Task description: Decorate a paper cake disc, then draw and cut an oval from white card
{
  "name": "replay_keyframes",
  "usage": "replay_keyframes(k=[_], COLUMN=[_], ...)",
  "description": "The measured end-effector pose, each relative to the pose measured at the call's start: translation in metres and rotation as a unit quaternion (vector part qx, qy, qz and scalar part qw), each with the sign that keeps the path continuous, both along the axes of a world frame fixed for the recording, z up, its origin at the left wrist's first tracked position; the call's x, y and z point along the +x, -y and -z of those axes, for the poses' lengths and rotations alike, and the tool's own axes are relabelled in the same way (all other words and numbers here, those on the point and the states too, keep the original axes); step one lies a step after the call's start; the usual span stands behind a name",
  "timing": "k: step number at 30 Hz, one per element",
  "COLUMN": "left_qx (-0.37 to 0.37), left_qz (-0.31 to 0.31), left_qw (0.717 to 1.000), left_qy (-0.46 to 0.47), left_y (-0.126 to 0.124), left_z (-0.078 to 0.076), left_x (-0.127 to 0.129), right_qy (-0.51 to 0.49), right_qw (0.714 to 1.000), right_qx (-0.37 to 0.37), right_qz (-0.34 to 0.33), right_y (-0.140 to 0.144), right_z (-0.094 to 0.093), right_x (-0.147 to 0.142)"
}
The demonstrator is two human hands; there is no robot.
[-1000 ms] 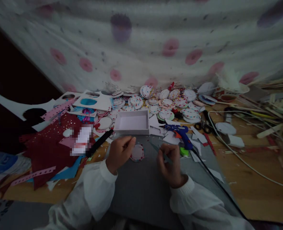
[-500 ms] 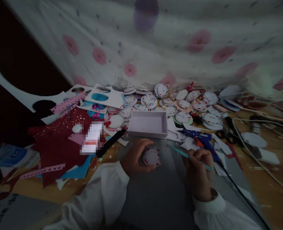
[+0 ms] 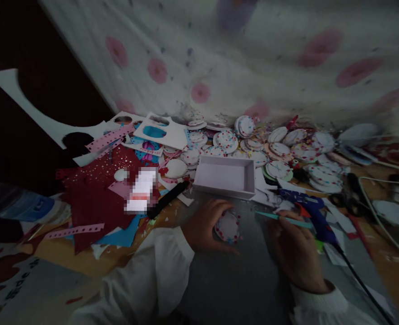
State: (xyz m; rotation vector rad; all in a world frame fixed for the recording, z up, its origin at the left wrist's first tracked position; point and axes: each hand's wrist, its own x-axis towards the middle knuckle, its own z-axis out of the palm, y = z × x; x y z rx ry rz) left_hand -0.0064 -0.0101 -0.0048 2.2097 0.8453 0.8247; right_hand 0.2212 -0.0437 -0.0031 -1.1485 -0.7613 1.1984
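My left hand [image 3: 208, 225] curls around a small white paper disc [image 3: 227, 226] edged with red and blue beads or dots. Its fingers arch past the far side and the thumb lies along the near side, with the disc low over the grey mat [image 3: 233, 289]. To the right, my right hand [image 3: 297, 248] pinches a slim teal pointed tool [image 3: 266, 215], its tip towards the left; its exact kind is unclear in the dim light. Just beyond both hands stands an open white box [image 3: 224, 178] with nothing visible in it.
Many similar decorated discs [image 3: 227, 141] pile up along the back by the curtain [image 3: 172, 40]. On the right lies a blue glue gun [image 3: 316, 212] with its cord. Red glitter sheets [image 3: 98, 194], a pixelated phone-like rectangle [image 3: 141, 189], a black stick [image 3: 167, 199] and a bottle [image 3: 23, 205] are left.
The view has swung left, so everything sits farther right. My left thumb stretches out straighter below the disc. The teal tool now lies flatter in my right hand.
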Motion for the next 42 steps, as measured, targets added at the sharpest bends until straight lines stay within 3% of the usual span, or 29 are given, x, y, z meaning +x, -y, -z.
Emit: replay_keyframes(k=[5, 9, 14, 26, 42], left_qx=[0.010, 0.012, 0.003, -0.004, 0.020], left_qz=[0.000, -0.003, -0.001, -0.003, -0.014], left_qw=[1.000, 0.999, 0.998, 0.997, 0.996], left_qy=[-0.018, -0.038, -0.063, -0.071, -0.081], left_y=[-0.001, -0.002, -0.003, -0.002, 0.000], left_z=[0.000, -0.001, -0.004, -0.005, -0.003], left_x=[0.000, 0.001, 0.002, 0.002, 0.005], right_qy=[-0.080, -0.089, -0.014, 0.135, 0.162], right_qw=[0.994, 0.994, 0.996, 0.985, 0.977], right_qx=[-0.072, -0.053, 0.000, 0.046, 0.052], right_qz=[0.021, -0.030, -0.091, -0.101, -0.125], right_y=[0.000, 0.001, 0.003, 0.004, 0.006], right_z=[0.001, 0.001, 0.004, -0.004, -0.008], right_x=[-0.002, -0.007, -0.010, -0.011, -0.013])
